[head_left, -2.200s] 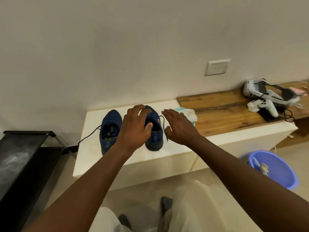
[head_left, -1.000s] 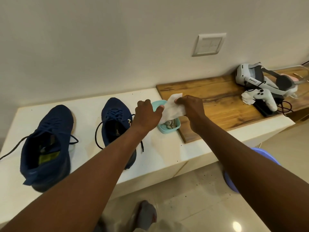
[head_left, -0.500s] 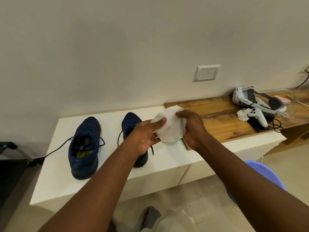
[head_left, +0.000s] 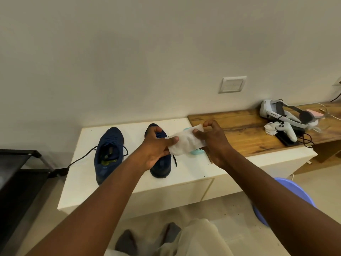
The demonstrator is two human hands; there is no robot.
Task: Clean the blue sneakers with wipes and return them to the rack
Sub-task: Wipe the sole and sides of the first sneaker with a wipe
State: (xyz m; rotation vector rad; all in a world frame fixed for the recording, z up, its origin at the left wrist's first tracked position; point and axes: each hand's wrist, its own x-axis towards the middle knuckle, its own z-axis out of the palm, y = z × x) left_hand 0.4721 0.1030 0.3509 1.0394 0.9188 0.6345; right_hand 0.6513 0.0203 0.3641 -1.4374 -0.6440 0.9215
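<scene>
Left hand (head_left: 156,148) and right hand (head_left: 212,143) each pinch one end of a white wipe (head_left: 186,143), stretched crosswise over the right-side sneaker (head_left: 160,167) and teal wipe tub (head_left: 196,152). Best to spread it flat, wrap it over the fingers and steady the shoe. This and the left-side sneaker (head_left: 108,150) sit parallel on the white bench (head_left: 129,183), toes to wall, heels toward the person.
</scene>
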